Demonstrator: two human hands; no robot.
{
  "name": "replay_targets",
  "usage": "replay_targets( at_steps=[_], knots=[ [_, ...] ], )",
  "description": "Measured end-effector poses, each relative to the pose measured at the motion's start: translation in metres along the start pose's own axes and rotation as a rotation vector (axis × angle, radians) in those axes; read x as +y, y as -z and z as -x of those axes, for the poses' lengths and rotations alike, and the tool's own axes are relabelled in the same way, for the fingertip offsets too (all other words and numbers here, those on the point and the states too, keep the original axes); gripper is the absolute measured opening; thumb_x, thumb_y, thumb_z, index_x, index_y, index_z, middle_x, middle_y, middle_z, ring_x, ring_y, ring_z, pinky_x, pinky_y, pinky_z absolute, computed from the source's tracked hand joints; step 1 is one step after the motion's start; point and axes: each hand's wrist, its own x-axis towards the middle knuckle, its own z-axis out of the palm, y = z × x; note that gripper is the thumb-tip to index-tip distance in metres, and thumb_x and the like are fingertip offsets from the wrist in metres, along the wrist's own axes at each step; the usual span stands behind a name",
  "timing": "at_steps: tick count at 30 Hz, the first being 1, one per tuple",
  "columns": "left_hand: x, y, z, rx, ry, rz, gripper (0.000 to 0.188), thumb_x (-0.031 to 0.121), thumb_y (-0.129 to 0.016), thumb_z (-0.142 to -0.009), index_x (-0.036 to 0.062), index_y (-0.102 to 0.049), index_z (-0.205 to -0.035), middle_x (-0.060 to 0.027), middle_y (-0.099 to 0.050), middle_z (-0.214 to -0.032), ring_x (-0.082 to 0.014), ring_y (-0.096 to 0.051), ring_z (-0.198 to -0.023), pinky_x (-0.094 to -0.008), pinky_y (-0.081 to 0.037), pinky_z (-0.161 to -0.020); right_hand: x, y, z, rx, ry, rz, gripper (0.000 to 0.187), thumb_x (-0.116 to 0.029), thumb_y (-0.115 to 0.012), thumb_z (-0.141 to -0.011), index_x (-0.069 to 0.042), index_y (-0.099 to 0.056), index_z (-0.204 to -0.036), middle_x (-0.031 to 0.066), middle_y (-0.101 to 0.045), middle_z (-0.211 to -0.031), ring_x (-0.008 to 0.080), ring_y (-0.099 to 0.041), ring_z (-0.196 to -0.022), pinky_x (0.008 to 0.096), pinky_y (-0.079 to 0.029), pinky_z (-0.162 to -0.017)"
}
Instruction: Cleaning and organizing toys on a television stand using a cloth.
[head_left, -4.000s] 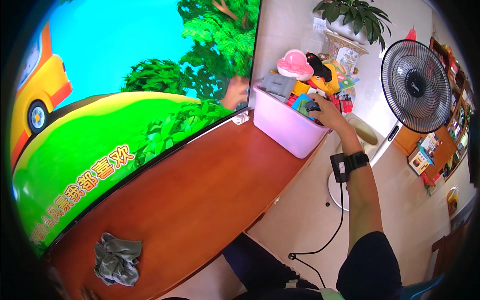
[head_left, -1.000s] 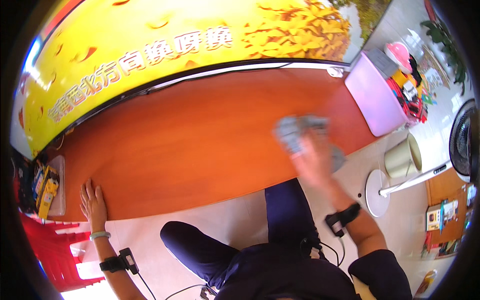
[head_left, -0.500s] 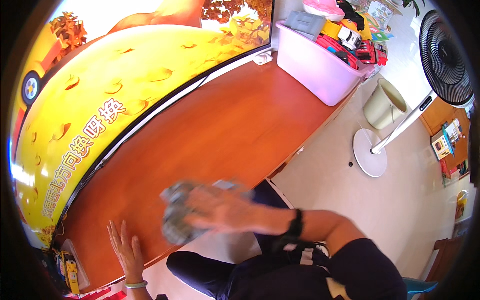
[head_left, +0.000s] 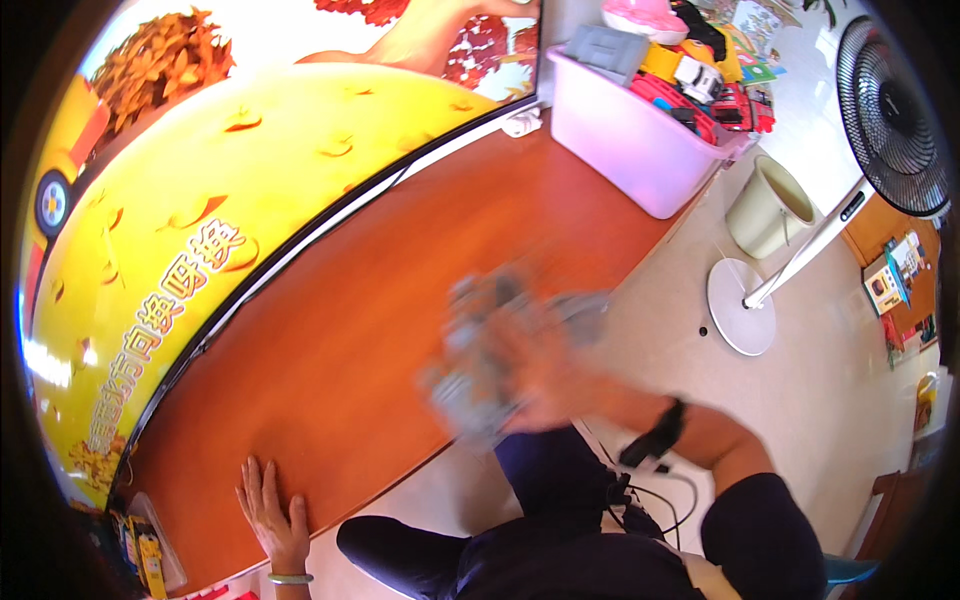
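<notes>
My right hand (head_left: 545, 365), smeared by motion, presses a crumpled grey-green checked cloth (head_left: 470, 370) over the front part of a reddish-brown wooden cabinet top (head_left: 340, 330). The cloth bunches out beyond my fingers, and one corner of it trails past the front edge. A black band circles my right wrist. Near the left end of the same surface, my left hand (head_left: 275, 520) lies flat with its fingers stretched out and nothing in it. A pale bangle sits on that wrist.
A large lit television screen (head_left: 270, 180) runs along the back. At the far right end stands a pink bin (head_left: 630, 150) heaped with toys. A beige bucket (head_left: 765, 215) and a standing fan (head_left: 740, 300) are on the floor. Toy vehicles (head_left: 145, 550) sit at the left end.
My right hand and the cloth have swept right and farther away along the cabinet top. My left hand has shifted slightly right and nearer. The television picture has changed.
</notes>
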Motion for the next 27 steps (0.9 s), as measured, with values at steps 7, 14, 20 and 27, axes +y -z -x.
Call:
replay_targets(
  at_steps=[7,14,20,27],
  knots=[
    [-0.017,-0.016,0.004,0.067,0.157,-0.004,0.053,0.031,-0.050,-0.096,0.0034,-0.052,-0.141,-0.0211,-0.039,-0.155,-0.0389,-0.033,-0.145,-0.0541,-0.018,-0.119,-0.171,-0.086,-0.098,0.286,0.430,-0.250,0.066,-0.048,-0.079,-0.070,-0.021,-0.060,-0.126,0.0180,-0.045,-0.147,0.0373,-0.029,-0.146,0.0739,-0.015,-0.112],
    [-0.007,-0.005,0.007,0.071,0.182,-0.071,0.054,0.028,-0.049,-0.095,0.0078,-0.050,-0.145,-0.0195,-0.035,-0.158,-0.0379,-0.030,-0.147,-0.0544,-0.017,-0.120,0.027,0.028,-0.033,0.156,-0.058,-0.019,0.067,-0.032,-0.084,-0.062,-0.024,-0.062,-0.125,0.0093,-0.051,-0.143,0.0373,-0.042,-0.135,0.0623,-0.032,-0.108],
    [0.000,-0.013,-0.002,0.127,0.151,0.003,0.055,0.027,-0.055,-0.089,0.0061,-0.056,-0.139,-0.0215,-0.039,-0.155,-0.0401,-0.033,-0.145,-0.0558,-0.017,-0.120,0.166,0.057,-0.038,0.183,-0.761,0.028,0.060,-0.037,-0.062,-0.087,-0.024,-0.048,-0.144,0.0132,-0.037,-0.156,0.0386,-0.024,-0.149,0.0684,-0.017,-0.114],
    [-0.002,-0.007,0.001,0.142,0.178,0.036,0.053,0.028,-0.055,-0.088,0.0034,-0.059,-0.135,-0.0231,-0.042,-0.153,-0.0411,-0.035,-0.144,-0.0561,-0.019,-0.119,0.011,-0.031,-0.160,0.028,-0.053,-0.021,0.054,-0.045,-0.053,-0.087,-0.021,-0.060,-0.134,0.0234,-0.036,-0.153,0.0477,-0.022,-0.147,0.0811,-0.007,-0.107]
  ],
)
